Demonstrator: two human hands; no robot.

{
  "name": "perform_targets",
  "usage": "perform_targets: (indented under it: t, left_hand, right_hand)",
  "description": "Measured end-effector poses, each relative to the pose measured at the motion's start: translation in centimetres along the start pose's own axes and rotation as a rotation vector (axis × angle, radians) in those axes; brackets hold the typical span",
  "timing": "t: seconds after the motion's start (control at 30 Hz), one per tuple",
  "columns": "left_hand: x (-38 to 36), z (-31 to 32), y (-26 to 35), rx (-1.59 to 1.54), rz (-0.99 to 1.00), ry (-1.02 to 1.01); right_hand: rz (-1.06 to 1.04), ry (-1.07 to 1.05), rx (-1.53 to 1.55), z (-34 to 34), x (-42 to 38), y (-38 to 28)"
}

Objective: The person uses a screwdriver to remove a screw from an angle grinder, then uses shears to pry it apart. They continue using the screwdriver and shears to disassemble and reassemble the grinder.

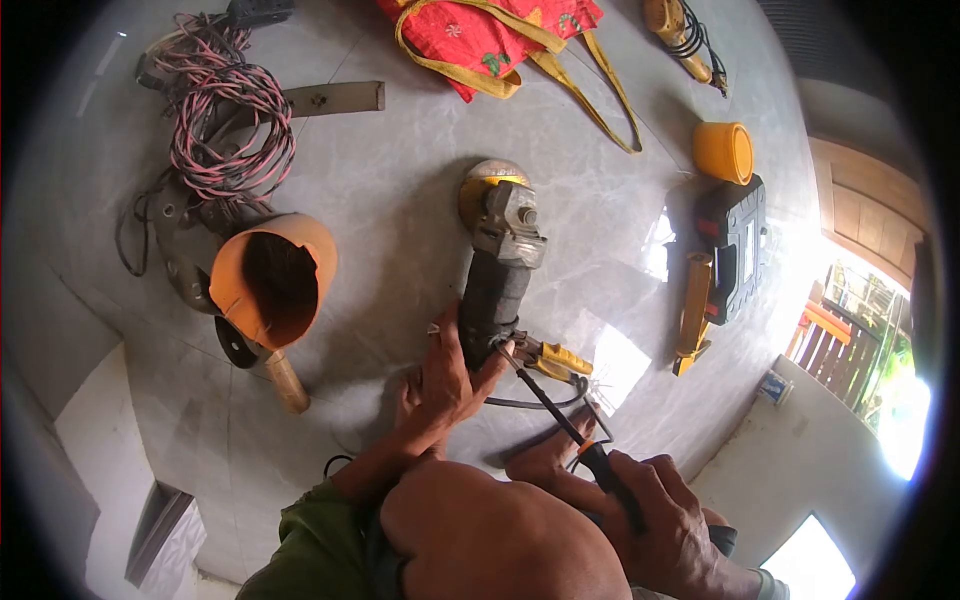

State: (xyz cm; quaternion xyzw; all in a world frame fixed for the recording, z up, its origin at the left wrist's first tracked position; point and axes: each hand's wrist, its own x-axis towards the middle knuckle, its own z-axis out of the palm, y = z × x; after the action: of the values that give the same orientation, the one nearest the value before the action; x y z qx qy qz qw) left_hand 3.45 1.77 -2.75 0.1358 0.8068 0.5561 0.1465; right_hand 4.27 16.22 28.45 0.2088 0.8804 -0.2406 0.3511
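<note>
An angle grinder (497,285) with a dark body and grey metal head lies on the tiled floor, its disc end pointing away from me. My left hand (450,375) grips its rear end, thumb on one side and fingers on the other. In my right hand (665,520) is a long screwdriver (548,405) with a black and orange handle. Its tip meets the grinder's rear by my left thumb. Beside that end lie yellow-handled pliers (562,360), and a dark cord (535,404) curves below them.
Left are an orange cut-open container (315,255), a wooden handle (288,382) and a coiled pink-black cable (235,135). A red bag (470,45) lies at the top. On the right stand a yellow cup (722,153), a black case (742,250) and a yellow tool (693,310).
</note>
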Motion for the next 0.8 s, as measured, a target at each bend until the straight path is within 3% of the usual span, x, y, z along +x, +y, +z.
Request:
perform_targets:
  t: [0.17,0.23,0.33,0.57,0.8]
  left_hand:
    - [1.0,-0.8,0.7,-0.019,-0.014,-0.045]
    - [1.2,-1.0,0.9,-0.089,-0.157,-0.126]
    - [1.0,-0.5,0.4,-0.054,-0.073,-0.097]
    - [0.6,-0.1,0.2,-0.035,-0.057,-0.071]
    - [0.4,-0.1,0.0,-0.024,-0.059,-0.097]
  right_hand:
    - [-0.020,-0.187,-0.224,-1.1,0.5,-0.5]
    - [-0.118,-0.356,-0.483,-0.6,0.6,-0.4]
    - [-0.130,-0.392,-0.242,0.6,-0.8,0.4]
    - [-0.136,-0.184,-0.107,2.6,1.0,-1.8]
    - [-0.095,-0.104,-0.029,2.0,1.5,-2.6]
